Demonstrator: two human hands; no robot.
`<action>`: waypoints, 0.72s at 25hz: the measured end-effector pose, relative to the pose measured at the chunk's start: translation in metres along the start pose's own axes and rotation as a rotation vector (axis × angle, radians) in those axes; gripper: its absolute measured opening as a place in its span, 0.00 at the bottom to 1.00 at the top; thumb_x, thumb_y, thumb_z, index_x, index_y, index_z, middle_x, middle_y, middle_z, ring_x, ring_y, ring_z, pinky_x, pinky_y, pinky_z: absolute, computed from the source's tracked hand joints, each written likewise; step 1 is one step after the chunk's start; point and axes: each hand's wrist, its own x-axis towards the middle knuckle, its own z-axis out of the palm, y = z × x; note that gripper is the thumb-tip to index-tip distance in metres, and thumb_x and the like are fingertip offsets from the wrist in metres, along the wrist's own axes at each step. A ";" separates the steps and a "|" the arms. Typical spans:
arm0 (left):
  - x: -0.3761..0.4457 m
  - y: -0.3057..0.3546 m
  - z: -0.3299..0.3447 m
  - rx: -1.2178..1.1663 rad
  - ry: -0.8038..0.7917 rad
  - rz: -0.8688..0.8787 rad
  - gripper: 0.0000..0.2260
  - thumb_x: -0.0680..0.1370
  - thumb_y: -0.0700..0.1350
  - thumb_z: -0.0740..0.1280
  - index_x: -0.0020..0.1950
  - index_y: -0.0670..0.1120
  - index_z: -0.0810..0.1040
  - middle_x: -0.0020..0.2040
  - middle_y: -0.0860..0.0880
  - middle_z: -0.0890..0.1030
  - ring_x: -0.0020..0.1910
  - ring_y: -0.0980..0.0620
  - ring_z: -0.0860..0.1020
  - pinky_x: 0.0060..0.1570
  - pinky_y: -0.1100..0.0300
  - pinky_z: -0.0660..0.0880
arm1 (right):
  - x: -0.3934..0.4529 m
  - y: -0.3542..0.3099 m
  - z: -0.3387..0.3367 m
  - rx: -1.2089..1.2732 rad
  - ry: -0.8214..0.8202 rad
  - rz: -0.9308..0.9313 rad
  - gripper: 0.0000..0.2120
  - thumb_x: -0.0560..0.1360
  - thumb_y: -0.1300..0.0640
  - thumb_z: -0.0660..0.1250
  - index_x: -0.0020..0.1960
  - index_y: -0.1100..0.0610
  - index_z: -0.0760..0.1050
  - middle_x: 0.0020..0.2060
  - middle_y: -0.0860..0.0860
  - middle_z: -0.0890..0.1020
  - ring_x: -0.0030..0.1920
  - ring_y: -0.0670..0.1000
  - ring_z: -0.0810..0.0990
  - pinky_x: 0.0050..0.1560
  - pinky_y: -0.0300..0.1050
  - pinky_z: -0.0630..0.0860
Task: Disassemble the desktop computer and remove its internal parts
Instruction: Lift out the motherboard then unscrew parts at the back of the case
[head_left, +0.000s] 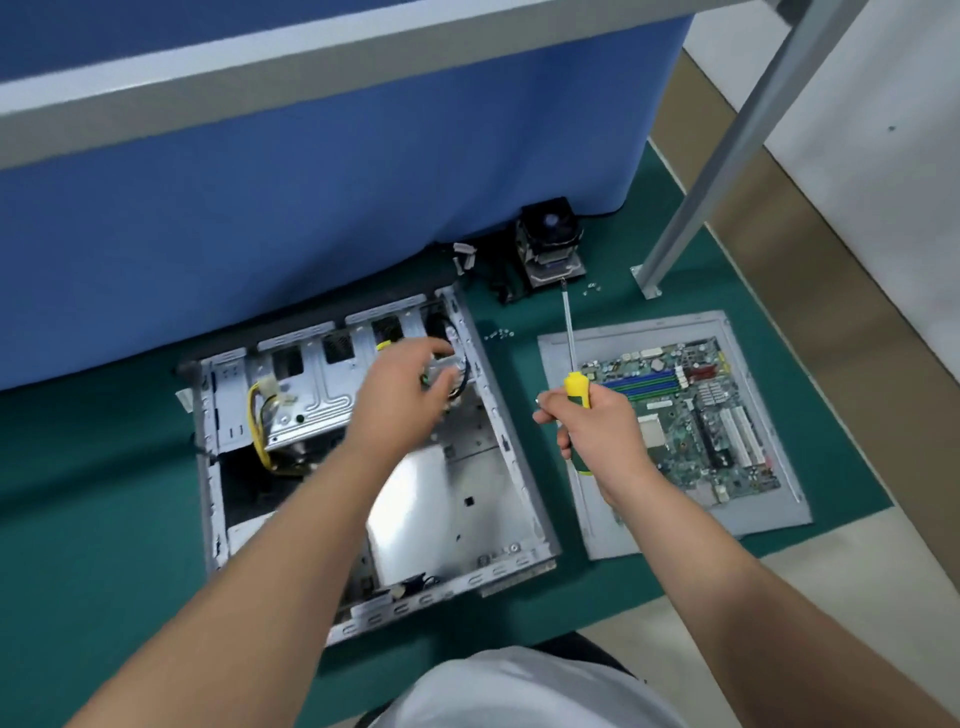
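The open grey computer case (498, 415) lies flat on the green mat, its motherboard bay bare. My left hand (402, 395) reaches into its far right corner, fingers spread and curled over a small part with black cables (452, 374); whether it grips the part is unclear. My right hand (592, 421) grips a yellow and green screwdriver (571, 364), shaft pointing away. The removed motherboard (691, 410) rests on the grey side panel (769, 519) to the right. A drive cage with yellow wires (296, 410) remains in the case's left half.
A CPU cooler with fan (550, 244) stands behind the case near the blue partition (311, 182). Loose screws (498, 335) lie on the green mat (78, 493), more (592, 288) beside the cooler. A metal frame leg (691, 208) rises at the back right.
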 end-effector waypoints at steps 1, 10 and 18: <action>0.021 -0.008 0.002 0.129 -0.016 -0.009 0.18 0.82 0.55 0.67 0.71 0.54 0.75 0.72 0.52 0.75 0.72 0.48 0.71 0.69 0.50 0.68 | 0.017 -0.001 -0.011 -0.021 0.030 0.009 0.02 0.77 0.58 0.71 0.47 0.55 0.83 0.39 0.50 0.87 0.24 0.45 0.73 0.25 0.39 0.73; 0.079 -0.066 0.015 0.477 -0.020 -0.047 0.28 0.79 0.72 0.52 0.79 0.68 0.58 0.84 0.61 0.49 0.83 0.56 0.45 0.78 0.39 0.40 | 0.197 -0.019 -0.037 -0.251 0.274 0.024 0.06 0.74 0.56 0.68 0.41 0.58 0.80 0.27 0.50 0.78 0.27 0.49 0.74 0.33 0.48 0.74; 0.078 -0.074 0.022 0.446 0.076 -0.019 0.27 0.78 0.71 0.59 0.76 0.68 0.66 0.83 0.61 0.57 0.82 0.58 0.52 0.78 0.39 0.45 | 0.293 -0.006 -0.031 -0.390 0.496 0.087 0.12 0.75 0.51 0.66 0.35 0.53 0.70 0.31 0.49 0.76 0.31 0.52 0.73 0.30 0.42 0.67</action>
